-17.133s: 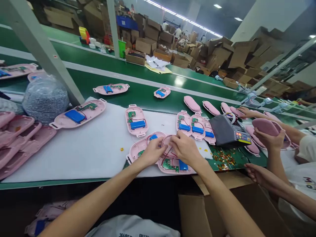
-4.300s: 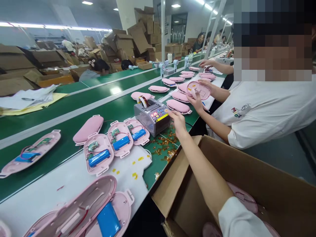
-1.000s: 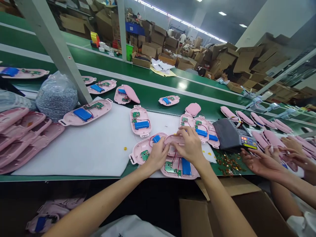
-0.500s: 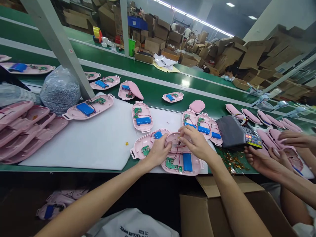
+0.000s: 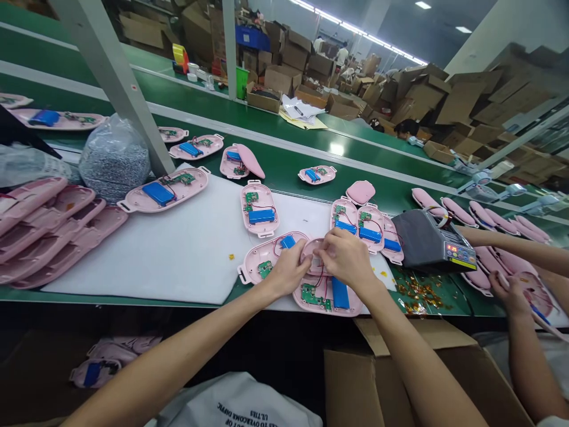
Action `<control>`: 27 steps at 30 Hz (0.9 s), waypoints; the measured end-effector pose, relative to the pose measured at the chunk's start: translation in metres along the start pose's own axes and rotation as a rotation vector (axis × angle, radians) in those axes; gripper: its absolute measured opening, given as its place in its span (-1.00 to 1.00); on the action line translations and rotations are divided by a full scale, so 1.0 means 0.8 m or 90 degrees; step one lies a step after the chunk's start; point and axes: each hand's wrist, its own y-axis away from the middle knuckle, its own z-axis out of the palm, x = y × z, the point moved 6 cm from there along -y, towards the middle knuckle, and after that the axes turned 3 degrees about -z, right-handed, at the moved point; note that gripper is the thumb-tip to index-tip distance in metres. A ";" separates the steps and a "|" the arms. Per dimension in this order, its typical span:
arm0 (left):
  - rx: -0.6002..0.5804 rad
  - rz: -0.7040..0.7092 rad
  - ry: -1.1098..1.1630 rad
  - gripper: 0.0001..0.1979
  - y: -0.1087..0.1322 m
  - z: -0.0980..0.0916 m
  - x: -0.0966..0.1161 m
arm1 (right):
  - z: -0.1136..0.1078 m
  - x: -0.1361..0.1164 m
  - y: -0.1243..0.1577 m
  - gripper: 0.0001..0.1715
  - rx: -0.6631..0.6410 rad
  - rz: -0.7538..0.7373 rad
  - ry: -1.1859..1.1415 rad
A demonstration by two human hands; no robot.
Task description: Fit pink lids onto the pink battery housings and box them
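Note:
My left hand grips the left rim of a pink plastic shell, thumb inside. Closed fingers of my right hand press into that shell's right side; whatever lies under the fingertips is hidden. Thin dark red wires run from this shell down to a pink casing half, which carries a green circuit board and a blue battery pack. Left of it, partly behind my left hand, rests another casing half with a board and a blue battery.
More wired casing halves lie on the white mat. Nested pink shells are stacked at left beside a bag of small parts. At right stand a grey tape dispenser, amber tape scraps and a co-worker's hand.
My right hand has curled closer over the shell's right side. Beside me, the co-worker's hand in front of the dispenser has gone, and an arm now reaches behind it.

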 end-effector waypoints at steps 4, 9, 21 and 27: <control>-0.020 0.010 -0.019 -0.87 0.000 -0.003 0.004 | -0.014 0.038 -0.010 -0.60 -0.004 0.154 -0.059; -0.054 0.028 -0.095 -0.69 -0.015 -0.014 0.007 | -0.022 0.029 -0.010 -0.80 -0.012 0.117 -0.121; -0.068 0.007 -0.185 -0.50 -0.034 -0.033 -0.003 | -0.102 0.357 0.215 -0.53 0.764 0.717 -0.454; -0.023 0.073 -0.224 -0.56 -0.041 -0.030 0.010 | -0.068 0.421 0.204 -0.57 0.636 0.785 -0.695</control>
